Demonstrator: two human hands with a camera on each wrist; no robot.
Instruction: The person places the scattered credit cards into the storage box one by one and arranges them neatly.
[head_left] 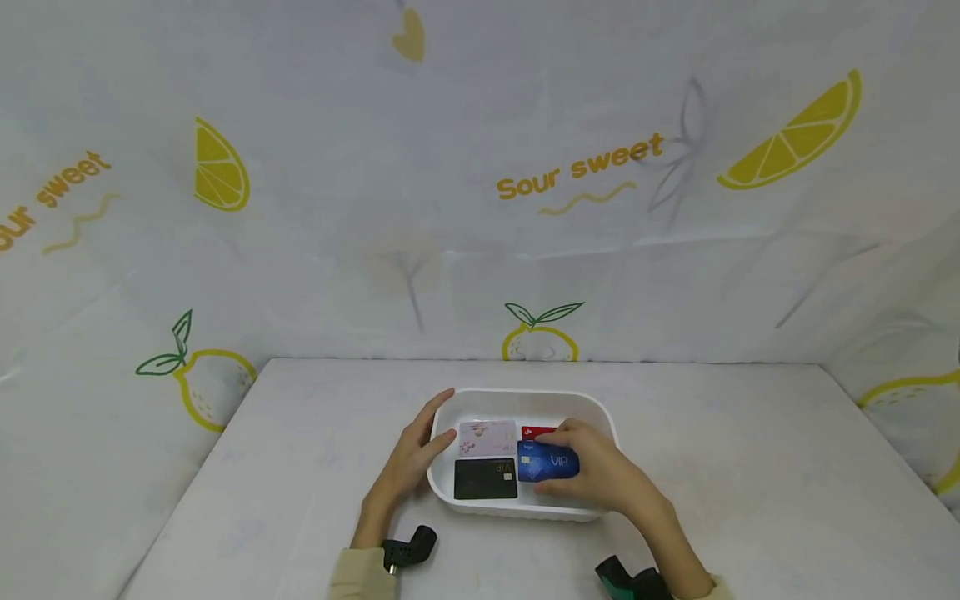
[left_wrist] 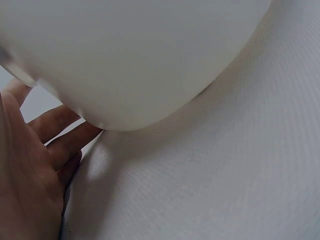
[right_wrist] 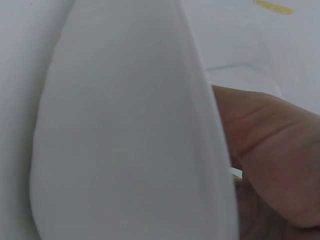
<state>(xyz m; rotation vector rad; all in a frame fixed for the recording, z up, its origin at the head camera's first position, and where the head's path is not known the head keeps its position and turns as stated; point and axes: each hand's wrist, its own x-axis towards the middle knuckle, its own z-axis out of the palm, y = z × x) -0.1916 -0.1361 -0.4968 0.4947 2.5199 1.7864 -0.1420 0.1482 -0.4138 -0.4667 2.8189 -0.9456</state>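
A white plastic tray (head_left: 517, 405) with rounded corners stands on the table. My left hand (head_left: 412, 450) holds its left end, thumb over the rim and fingers along the outer wall. Inside the tray, my right hand (head_left: 592, 467) pinches a blue VIP card (head_left: 547, 462) between thumb and fingers. Partly covered by that hand and card is a red card (head_left: 536, 432). To their left lie a pale pink floral card (head_left: 487, 438) and, nearer me, a black VIP card (head_left: 485, 479). In the right wrist view the tray wall (right_wrist: 125, 125) hides the cards and fingertips.
The white-covered table (head_left: 750, 467) reaches back to a wall sheet (head_left: 337, 275) printed with lemons and lettering. Black wrist devices sit on both wrists, the left one (head_left: 411, 547) close in front of the tray.
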